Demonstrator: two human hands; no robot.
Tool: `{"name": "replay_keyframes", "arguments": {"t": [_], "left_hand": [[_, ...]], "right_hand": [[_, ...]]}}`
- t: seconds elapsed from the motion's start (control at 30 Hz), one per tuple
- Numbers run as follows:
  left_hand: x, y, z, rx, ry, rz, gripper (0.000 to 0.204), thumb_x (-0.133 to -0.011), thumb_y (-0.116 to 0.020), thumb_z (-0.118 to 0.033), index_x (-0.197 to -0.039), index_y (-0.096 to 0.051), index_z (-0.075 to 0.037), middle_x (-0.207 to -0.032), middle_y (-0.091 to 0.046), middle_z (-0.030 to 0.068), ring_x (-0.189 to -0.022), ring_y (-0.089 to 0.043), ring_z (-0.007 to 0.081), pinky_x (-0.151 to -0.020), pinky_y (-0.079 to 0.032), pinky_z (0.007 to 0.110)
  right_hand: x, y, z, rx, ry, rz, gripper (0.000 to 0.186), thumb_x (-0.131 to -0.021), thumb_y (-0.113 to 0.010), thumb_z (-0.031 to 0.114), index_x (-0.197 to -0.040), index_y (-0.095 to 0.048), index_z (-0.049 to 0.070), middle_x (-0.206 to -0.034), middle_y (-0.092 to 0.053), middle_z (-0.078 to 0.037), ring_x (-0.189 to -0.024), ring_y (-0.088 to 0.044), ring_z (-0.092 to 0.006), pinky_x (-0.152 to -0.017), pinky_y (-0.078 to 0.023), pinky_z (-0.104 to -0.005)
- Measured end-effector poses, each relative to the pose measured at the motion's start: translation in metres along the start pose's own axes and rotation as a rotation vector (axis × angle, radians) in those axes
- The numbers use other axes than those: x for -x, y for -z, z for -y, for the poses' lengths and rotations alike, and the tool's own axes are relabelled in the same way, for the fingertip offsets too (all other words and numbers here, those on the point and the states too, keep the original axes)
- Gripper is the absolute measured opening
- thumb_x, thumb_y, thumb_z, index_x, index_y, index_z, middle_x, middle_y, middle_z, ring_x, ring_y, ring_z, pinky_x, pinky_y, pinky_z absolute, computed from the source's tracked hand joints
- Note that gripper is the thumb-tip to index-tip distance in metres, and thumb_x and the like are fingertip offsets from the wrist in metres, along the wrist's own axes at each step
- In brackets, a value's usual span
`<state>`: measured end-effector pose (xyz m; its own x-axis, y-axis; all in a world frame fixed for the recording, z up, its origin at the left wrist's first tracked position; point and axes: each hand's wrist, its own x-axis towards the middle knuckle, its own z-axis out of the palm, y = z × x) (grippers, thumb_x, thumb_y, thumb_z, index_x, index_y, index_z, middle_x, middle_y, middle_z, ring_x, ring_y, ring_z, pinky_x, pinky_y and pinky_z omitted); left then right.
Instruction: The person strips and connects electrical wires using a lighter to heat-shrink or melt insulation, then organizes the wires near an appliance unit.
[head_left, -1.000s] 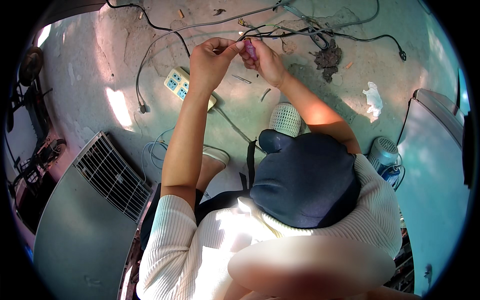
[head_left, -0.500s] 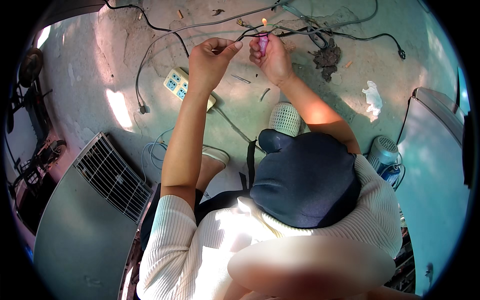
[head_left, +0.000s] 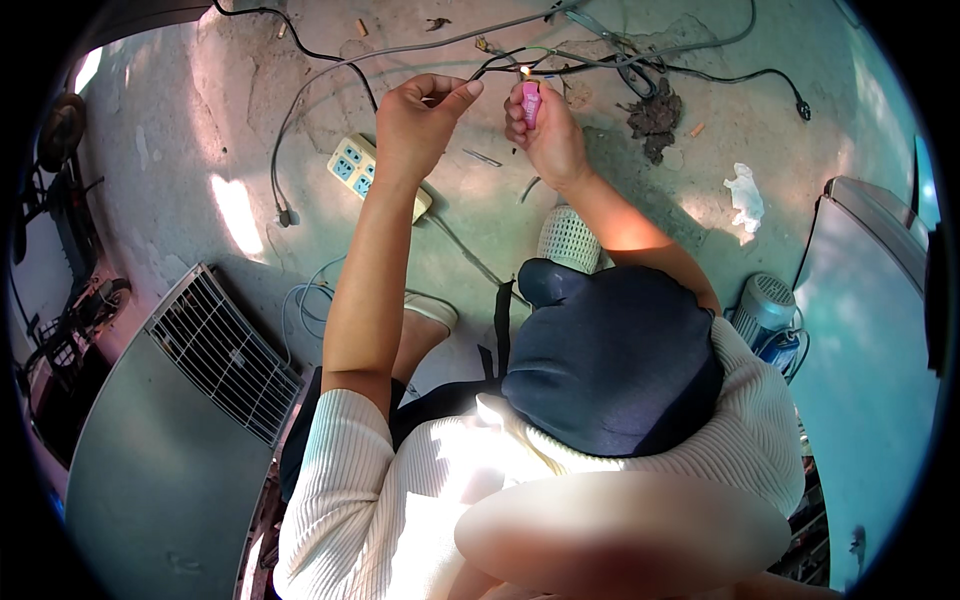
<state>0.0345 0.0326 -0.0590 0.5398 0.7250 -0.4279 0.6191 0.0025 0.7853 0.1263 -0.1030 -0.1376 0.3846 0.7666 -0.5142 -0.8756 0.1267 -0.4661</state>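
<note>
Between its pinched thumb and fingers, my left hand (head_left: 425, 118) holds a thin black wire (head_left: 497, 57), which runs off to the right above the floor. My right hand (head_left: 556, 140) is wrapped round a pink lighter (head_left: 531, 106) held upright. A small flame (head_left: 525, 70) burns at the lighter's top, just under the black wire; whether it touches the wire I cannot tell. A short green stretch of wire (head_left: 540, 49) shows close above the flame.
A cream power strip (head_left: 352, 168) lies by my left forearm. Loose cables, a black plug (head_left: 803, 110), a dark clump (head_left: 655, 118) and crumpled white paper (head_left: 744, 197) are on the concrete. A grey grilled panel (head_left: 225, 350) stands left, a motor-like cylinder (head_left: 766, 303) right.
My right hand has drawn the lighter slightly nearer to me, so the flame sits lower, below the wire rather than rising above it. My left hand has barely moved.
</note>
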Motion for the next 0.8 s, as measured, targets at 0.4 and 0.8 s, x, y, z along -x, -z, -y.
{"name": "replay_keyframes", "arguments": {"t": [0.4, 0.8], "left_hand": [[0.002, 0.002, -0.002, -0.003, 0.015, 0.012, 0.027, -0.080, -0.078, -0.024, -0.089, -0.072, 0.000, -0.074, -0.069, 0.0059, -0.064, -0.058, 0.0091, -0.060, -0.046, 0.024], [-0.002, -0.001, 0.011, 0.017, -0.044, -0.002, 0.026, -0.079, -0.079, -0.023, -0.090, -0.072, 0.000, -0.073, -0.068, 0.0052, -0.064, -0.056, 0.0093, -0.059, -0.045, 0.024]], "right_hand": [[0.000, -0.010, -0.009, 0.286, -0.053, 0.014, 0.041, -0.098, -0.038, 0.045, -0.089, -0.054, 0.009, -0.074, -0.047, 0.002, -0.063, -0.041, -0.0077, -0.058, -0.036, -0.0214], [0.000, -0.012, -0.009, 0.176, -0.038, -0.003, 0.040, -0.099, -0.037, 0.043, -0.091, -0.054, 0.008, -0.076, -0.047, 0.002, -0.063, -0.040, -0.0078, -0.058, -0.036, -0.0224]]}}
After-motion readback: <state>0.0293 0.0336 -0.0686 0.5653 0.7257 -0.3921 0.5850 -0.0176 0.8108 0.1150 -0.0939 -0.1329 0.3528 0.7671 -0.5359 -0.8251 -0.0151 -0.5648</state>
